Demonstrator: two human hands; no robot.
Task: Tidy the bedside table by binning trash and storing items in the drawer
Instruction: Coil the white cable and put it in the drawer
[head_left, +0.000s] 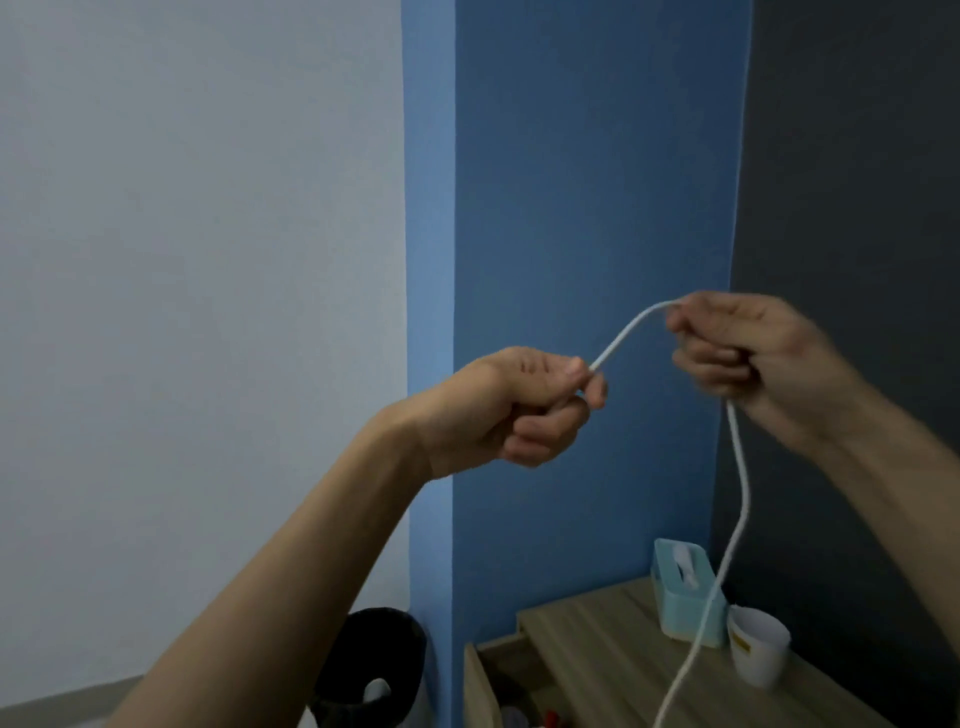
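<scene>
Only blurred yellow label (742, 646) on cup (763, 662).

No legible text anywhere, only an unreadable yellow mark on the white cup (758, 649)

White cable (740, 499); teal tissue box (688, 603)

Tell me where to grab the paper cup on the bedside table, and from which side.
Grip the cup round its side wall below the rim, coming from the front. It stands upright, mouth up; the tissue box sits close on its left, the wall behind, and the cable hangs just left of it.
</scene>
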